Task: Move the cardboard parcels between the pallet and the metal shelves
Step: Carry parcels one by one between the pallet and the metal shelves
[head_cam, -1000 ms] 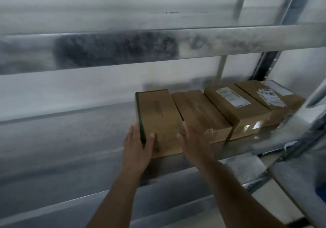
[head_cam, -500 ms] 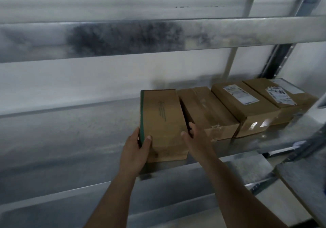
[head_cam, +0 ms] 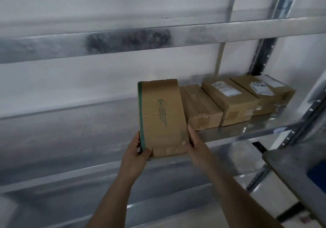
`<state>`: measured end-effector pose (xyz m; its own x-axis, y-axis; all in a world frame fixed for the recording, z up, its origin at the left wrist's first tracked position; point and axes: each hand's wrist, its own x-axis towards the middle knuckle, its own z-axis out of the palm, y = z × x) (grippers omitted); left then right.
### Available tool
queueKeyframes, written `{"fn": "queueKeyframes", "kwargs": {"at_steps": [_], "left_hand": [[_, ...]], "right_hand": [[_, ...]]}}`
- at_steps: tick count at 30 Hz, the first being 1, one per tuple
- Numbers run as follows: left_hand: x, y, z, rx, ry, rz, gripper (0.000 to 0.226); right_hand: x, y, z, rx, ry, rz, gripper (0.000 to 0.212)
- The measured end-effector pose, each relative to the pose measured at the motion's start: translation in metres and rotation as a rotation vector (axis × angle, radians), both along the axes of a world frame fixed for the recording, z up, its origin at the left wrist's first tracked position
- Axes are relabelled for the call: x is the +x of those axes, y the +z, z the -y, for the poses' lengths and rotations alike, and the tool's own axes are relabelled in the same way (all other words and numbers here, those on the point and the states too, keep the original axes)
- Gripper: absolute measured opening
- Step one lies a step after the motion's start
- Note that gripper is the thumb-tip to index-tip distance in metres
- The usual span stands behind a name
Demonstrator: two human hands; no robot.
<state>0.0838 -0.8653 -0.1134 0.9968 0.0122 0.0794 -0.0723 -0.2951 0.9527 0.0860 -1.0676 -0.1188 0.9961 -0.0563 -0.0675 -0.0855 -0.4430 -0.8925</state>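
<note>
1. Head view: left hand [head_cam: 135, 152] curls its fingers round the near left corner of the green-striped parcel [head_cam: 161, 116], thumb on top by the green stripe.
2. Right hand [head_cam: 196, 148] clasps the parcel's near right edge, fingers wrapped down its side.
3. This parcel is tilted, its near end past the front lip of the metal shelf [head_cam: 70, 136].
4. Its right side sits just beside the plain parcel [head_cam: 201, 107]; two labelled parcels [head_cam: 229, 100] [head_cam: 266, 93] continue the row toward the upright post [head_cam: 262, 54].
5. Left of the held parcel the shelf surface lies bare.
6. An upper beam [head_cam: 123, 40] crosses overhead; a white wall [head_cam: 70, 81] stands behind.
</note>
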Motion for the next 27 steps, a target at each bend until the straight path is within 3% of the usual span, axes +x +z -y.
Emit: {"fn": "queueKeyframes", "kwargs": {"at_steps": [10, 19, 27], "left_hand": [[-0.066, 0.006, 0.044, -0.064, -0.077, 0.059, 0.066], [-0.112, 0.01, 0.11, 0.022, -0.201, 0.053, 0.066], [-0.14, 0.018, 0.197, 0.003, -0.452, 0.095, 0.07]], "right_hand": [[-0.088, 0.017, 0.045, 0.031, -0.067, 0.128, 0.063], [-0.168, 0.027, 0.105, -0.001, -0.164, 0.292, 0.061], [-0.245, 0.036, 0.176, 0.081, -0.366, 0.363, 0.049]]}}
